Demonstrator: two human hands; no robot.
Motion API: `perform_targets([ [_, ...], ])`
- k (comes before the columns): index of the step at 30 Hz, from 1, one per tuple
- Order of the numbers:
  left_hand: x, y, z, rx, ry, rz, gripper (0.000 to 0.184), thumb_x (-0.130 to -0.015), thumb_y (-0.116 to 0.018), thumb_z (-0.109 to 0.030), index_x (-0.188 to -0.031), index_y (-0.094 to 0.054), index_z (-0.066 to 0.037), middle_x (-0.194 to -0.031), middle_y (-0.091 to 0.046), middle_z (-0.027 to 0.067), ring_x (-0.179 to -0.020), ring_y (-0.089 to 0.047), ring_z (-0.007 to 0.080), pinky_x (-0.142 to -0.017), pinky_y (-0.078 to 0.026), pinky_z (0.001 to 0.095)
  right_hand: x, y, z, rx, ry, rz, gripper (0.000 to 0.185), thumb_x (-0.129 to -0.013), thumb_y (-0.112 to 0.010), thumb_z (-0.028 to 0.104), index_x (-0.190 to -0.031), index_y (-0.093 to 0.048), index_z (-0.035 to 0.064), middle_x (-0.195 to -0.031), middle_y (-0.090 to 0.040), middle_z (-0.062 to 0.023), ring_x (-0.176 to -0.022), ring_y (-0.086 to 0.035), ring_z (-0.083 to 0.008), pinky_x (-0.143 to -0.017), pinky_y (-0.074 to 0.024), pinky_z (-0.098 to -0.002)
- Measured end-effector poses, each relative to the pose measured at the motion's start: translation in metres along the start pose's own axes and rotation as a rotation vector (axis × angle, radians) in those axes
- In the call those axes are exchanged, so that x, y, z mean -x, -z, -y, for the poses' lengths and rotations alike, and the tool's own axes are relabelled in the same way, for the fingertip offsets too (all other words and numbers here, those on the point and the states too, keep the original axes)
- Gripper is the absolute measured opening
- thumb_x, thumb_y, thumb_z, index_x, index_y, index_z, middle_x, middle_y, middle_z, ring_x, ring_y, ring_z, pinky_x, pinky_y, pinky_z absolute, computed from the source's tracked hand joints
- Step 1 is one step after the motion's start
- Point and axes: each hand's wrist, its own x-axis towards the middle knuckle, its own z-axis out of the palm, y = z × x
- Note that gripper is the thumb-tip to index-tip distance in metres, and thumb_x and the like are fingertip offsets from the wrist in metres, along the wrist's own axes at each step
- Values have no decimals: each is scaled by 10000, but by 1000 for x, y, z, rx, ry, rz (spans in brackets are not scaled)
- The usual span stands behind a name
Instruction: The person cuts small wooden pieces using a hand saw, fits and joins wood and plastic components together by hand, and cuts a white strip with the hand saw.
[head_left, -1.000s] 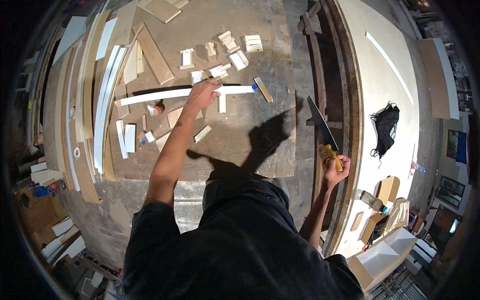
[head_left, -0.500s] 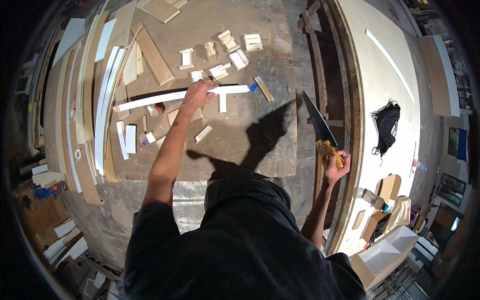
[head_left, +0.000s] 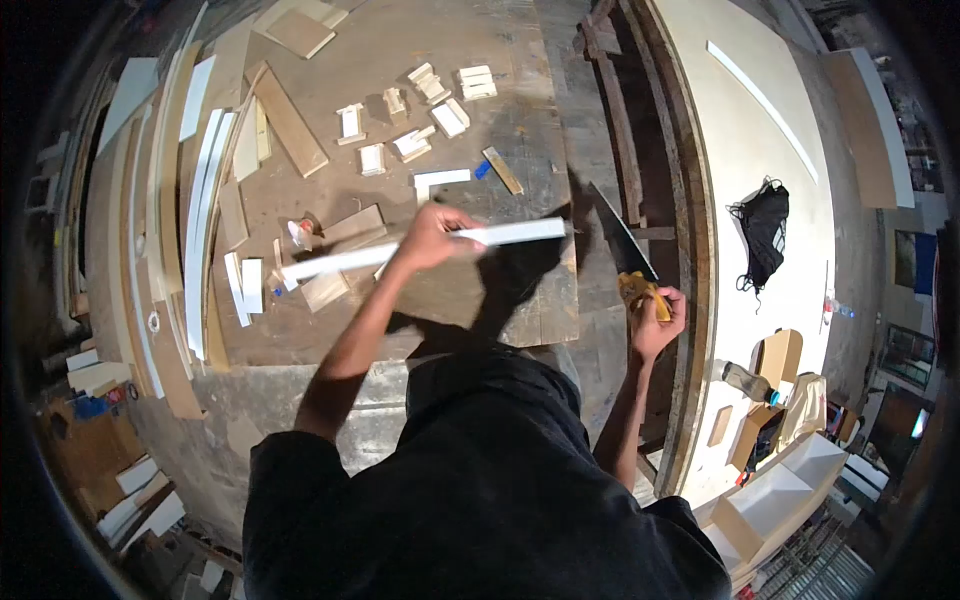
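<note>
Above the brown board, left hand gripping white strip, right hand handsaw

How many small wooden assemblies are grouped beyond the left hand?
7. Far row, right to left: a slatted one, a second, a narrow third, the leftmost. Near row, right to left: a fifth, a sixth, the nearest. None looks hidden.

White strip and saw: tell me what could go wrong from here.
The left hand alone holds the white strip, away from its ends, so it might swing or slip. Its far left part passes over a small board and could knock it. The strip's right end points towards the bare-bladed saw in the right hand; a careless swing might nick the strip or skin.
</note>
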Motion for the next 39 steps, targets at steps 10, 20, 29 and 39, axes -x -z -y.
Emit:
perform_targets([
  [10,9,-219,25,54,142,45,171,-831,-849,-92,-977,-805,-15,-938,-796,85,-790,-676,84,-690,-545,282,-17,96,-34,-76,-221,37,199,-941,-676,-19,-1079,-560,67,-809,-607,6,-622,-534,-49,-549,-406,-207],
  [20,-9,-296,135,-377,155,-163,185,-787,-829,-246,-915,-818,-112,-858,-758,119,-787,-735,288,-720,-563,389,-32,167,-29,25,-330,191,169,-1066,-596,158,-1182,-495,87,-800,-523,23,-650,-472,-48,-583,-387,-215],
  [29,-11,-307,92,-635,146,-264,102,-795,-746,-185,-834,-786,-100,-831,-719,164,-822,-702,388,-740,-553,485,-49,189,-33,-366,-570,50,182,-1104,-532,292,-1128,-498,115,-815,-490,36,-663,-445,-46,-577,-396,-224],
  [39,-2,-322,143,-448,35,-368,116,-753,-699,-140,-825,-735,-58,-929,-689,141,-858,-696,340,-749,-513,429,-18,141,31,-116,-347,312,189,-1075,-555,120,-1206,-420,107,-697,-476,31,-515,-409,-40,-456,-317,-216],
])
